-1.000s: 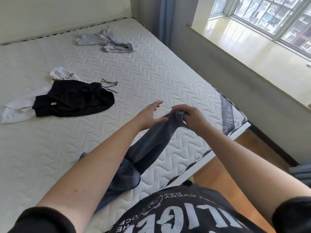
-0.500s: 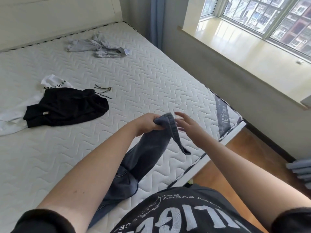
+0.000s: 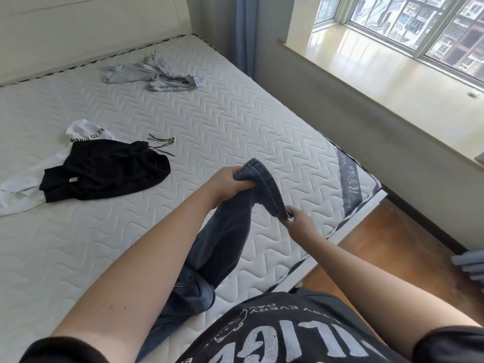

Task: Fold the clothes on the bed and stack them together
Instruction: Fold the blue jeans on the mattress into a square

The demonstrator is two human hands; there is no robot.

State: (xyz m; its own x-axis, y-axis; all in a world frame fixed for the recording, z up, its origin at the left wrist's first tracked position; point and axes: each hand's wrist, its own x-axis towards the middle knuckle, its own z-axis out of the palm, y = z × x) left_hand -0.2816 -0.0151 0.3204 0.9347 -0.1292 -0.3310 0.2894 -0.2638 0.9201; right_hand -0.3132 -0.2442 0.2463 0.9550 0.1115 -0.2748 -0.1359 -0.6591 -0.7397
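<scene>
Dark blue-grey jeans (image 3: 227,239) hang from both hands over the near right part of the white mattress (image 3: 235,121); their lower part lies crumpled on the bed near my body. My left hand (image 3: 230,183) grips one end of the waistband, raised. My right hand (image 3: 298,222) pinches the other end of the waistband, lower and to the right. A black garment (image 3: 104,171) lies on the left over a white garment with black lettering (image 3: 86,133). A grey garment (image 3: 154,76) lies crumpled at the far side.
Thin dark cords (image 3: 162,144) lie beside the black garment. The bed's right edge (image 3: 353,221) borders a wooden floor (image 3: 392,244). A wall with a wide window sill (image 3: 379,64) runs along the right. A blue curtain (image 3: 245,30) hangs in the corner.
My right hand let go of the jeans' top, my left hand took it, and the right hand has moved down to pinch the waistband's other end, spreading it.
</scene>
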